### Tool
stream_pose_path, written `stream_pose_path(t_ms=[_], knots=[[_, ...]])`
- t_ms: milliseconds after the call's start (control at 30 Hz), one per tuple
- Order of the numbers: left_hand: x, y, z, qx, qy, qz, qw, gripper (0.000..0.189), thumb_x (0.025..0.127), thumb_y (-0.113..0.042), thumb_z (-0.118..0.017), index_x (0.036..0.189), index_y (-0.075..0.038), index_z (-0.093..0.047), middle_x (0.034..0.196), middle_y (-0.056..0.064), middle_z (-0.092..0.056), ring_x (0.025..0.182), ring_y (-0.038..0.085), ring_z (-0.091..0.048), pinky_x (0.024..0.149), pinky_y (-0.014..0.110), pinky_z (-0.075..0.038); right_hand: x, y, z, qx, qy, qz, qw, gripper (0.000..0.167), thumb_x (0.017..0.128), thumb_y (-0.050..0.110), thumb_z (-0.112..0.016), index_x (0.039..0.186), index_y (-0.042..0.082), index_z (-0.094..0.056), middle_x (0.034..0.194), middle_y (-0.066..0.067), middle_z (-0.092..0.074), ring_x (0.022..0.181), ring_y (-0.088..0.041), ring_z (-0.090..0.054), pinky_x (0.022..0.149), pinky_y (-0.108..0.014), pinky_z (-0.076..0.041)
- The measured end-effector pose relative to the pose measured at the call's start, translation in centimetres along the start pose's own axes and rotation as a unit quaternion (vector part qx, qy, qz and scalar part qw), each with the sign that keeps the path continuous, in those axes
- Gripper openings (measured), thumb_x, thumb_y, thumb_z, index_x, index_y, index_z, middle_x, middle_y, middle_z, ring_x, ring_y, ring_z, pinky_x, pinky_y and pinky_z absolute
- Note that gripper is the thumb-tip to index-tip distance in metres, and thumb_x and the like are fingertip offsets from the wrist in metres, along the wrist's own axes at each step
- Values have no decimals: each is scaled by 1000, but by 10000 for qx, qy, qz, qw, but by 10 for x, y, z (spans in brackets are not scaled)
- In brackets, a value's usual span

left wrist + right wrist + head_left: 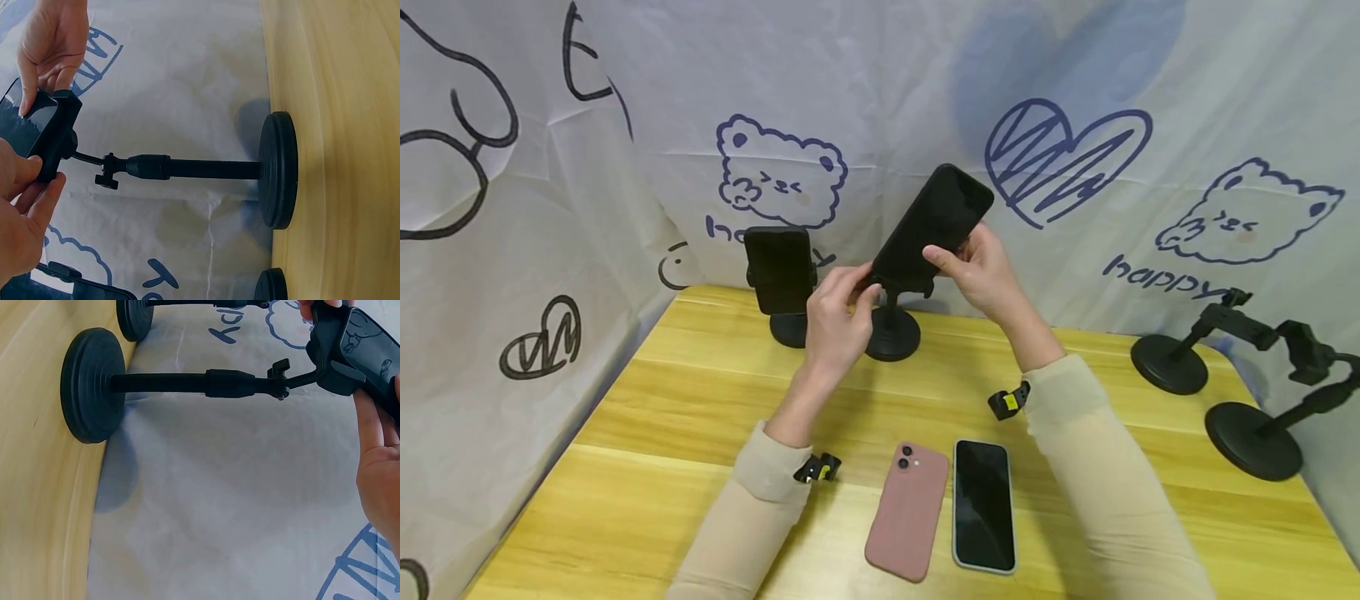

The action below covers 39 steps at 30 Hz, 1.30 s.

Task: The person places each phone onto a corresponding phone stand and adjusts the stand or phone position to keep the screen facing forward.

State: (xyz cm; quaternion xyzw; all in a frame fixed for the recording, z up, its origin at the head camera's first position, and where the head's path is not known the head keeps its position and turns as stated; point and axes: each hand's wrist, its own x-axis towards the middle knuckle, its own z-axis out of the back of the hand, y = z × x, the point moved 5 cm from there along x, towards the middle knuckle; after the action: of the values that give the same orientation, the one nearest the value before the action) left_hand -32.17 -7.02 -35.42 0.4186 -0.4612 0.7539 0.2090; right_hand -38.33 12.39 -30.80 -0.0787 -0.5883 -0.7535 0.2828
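A black phone (936,218) stands tilted to the right in the clamp (60,134) of a black desktop phone stand (895,335). My left hand (838,323) pinches the left end of that clamp between thumb and fingers. My right hand (983,271) grips the phone's right side, its thumb across the dark screen and the fingers behind. In the right wrist view, the clamp joins a thin neck above the stand's upright pole (165,383); its round base rests on the table.
Left of it, another stand holds a dark-screened phone (780,271). Nearer on the wooden table (647,417) lie a pink phone (907,512), back up, and a phone with a pale edge (983,507), screen up. Two stands without phones (1171,364) are at the right. A drawn-on white cloth hangs behind.
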Motion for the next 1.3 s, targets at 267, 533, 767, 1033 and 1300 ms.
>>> stream_pose_path(t_ms=[267, 533, 767, 1033, 1300], knots=[[1, 2, 3, 9, 3, -2, 10000, 25, 96, 0, -73, 120, 8, -73, 103, 21, -69, 86, 29, -71, 77, 37, -62, 1, 3, -2, -14, 29, 1, 10000, 32, 99, 2, -69, 127, -4, -56, 107, -9, -69, 91, -10, -72, 80, -28, -62], [4, 4, 7, -67, 15, -29, 10000, 24, 96, 0, -73, 118, 7, -74, 103, 20, -69, 87, 28, -72, 79, 35, -62, 3, 5, -4, -194, 94, -100, 9997, 35, 100, 5, -69, 130, -3, -55, 112, -16, -67, 89, -12, -71, 79, -29, -62], [6, 6, 10, -256, 112, 58, 9996, 24, 95, -3, -74, 118, 6, -74, 104, 20, -70, 90, 28, -73, 81, 35, -62, 6, 6, -4, -501, 153, -197, 9984, 33, 101, 8, -69, 129, -4, -56, 111, -20, -68, 85, -13, -71, 78, -30, -63], [7, 8, 12, -409, 240, 338, 9983, 25, 95, -4, -74, 118, 6, -74, 106, 20, -70, 94, 29, -73, 85, 35, -62, 9, 9, -3, -821, 317, -355, 9955, 31, 101, 12, -70, 127, 1, -56, 111, -17, -66, 84, -22, -68, 79, -32, -63], [7, 8, 14, -495, 293, 517, 9970, 27, 94, -5, -75, 118, 5, -75, 106, 19, -70, 95, 29, -73, 87, 34, -61, 13, 16, -6, -1021, 562, -331, 9926, 35, 99, 7, -71, 129, -3, -56, 113, -20, -67, 89, -26, -72, 76, -30, -62]])
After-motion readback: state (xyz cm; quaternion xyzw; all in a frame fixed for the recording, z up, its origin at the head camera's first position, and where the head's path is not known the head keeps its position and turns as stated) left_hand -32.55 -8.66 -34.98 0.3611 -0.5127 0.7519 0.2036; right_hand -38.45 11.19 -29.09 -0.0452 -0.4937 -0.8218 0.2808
